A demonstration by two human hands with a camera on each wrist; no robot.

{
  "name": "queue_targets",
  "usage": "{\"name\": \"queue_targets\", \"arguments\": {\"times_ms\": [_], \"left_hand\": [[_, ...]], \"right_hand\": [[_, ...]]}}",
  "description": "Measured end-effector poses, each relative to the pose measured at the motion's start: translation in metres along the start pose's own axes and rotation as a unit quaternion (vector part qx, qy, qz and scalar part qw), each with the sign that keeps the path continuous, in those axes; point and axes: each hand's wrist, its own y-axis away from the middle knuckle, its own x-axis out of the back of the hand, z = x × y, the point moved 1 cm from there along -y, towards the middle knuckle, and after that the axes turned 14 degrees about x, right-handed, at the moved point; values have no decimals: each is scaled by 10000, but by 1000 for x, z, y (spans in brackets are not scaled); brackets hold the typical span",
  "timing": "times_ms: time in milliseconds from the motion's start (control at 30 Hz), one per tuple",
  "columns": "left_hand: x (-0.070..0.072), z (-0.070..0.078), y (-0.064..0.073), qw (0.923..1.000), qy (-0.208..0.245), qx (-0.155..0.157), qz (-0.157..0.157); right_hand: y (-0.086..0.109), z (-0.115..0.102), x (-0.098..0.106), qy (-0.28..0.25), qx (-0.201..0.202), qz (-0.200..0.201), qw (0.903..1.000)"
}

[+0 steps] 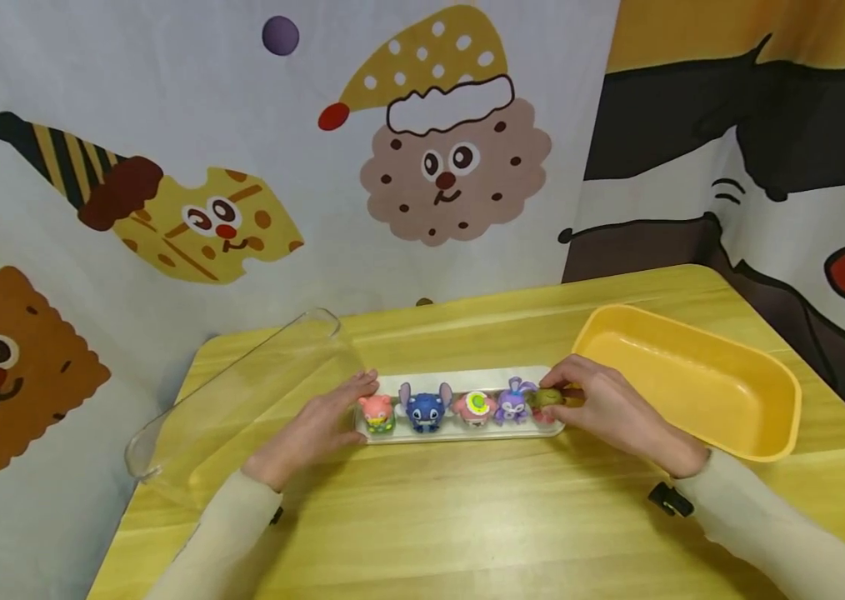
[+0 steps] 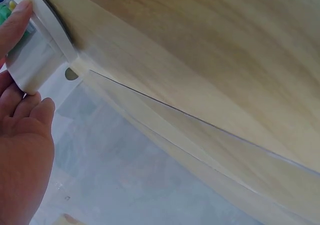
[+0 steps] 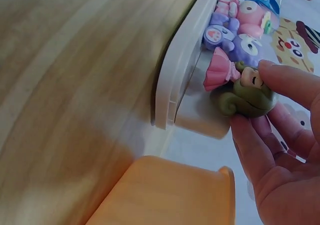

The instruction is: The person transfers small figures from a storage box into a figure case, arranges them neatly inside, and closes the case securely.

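Note:
A long white display base (image 1: 460,429) lies on the table with several toy figurines standing in a row on it. From the left come a pink figurine (image 1: 377,413), a blue Stitch-like one (image 1: 425,409), a pink one with a yellow-green swirl (image 1: 475,407) and a purple rabbit (image 1: 512,405). My left hand (image 1: 317,423) grips the base's left end, thumb at the front edge and fingers at the back. At the right end, my right hand (image 1: 610,408) pinches the olive-haired head of a doll figurine (image 3: 245,95) in a pink dress, held over the base beside the purple rabbit.
A yellow plastic bin (image 1: 692,379) stands on the table (image 1: 460,525) to the right, close behind my right hand. A clear plastic cover (image 1: 242,392) lies to the left. A cartoon-printed cloth (image 1: 242,100) hangs behind the table.

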Motion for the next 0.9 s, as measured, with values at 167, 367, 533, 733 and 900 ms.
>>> {"name": "queue_targets", "arguments": {"times_ms": [167, 367, 533, 733, 900], "left_hand": [[0, 0, 0, 10000, -57, 12, 62], [0, -2, -1, 9999, -101, -32, 116], [-3, -2, 0, 10000, -52, -10, 29], [-2, -1, 1, 9997, 135, 188, -52], [2, 1, 4, 9987, 402, 284, -117]], "right_hand": [[2, -2, -7, 259, 126, 57, 9996], [3, -2, -11, 501, 189, -159, 9984], [5, -1, -12, 785, 378, -230, 9959], [4, -3, -3, 1056, 650, -44, 9923], [7, -2, 18, 1078, 701, 399, 9909]]}}
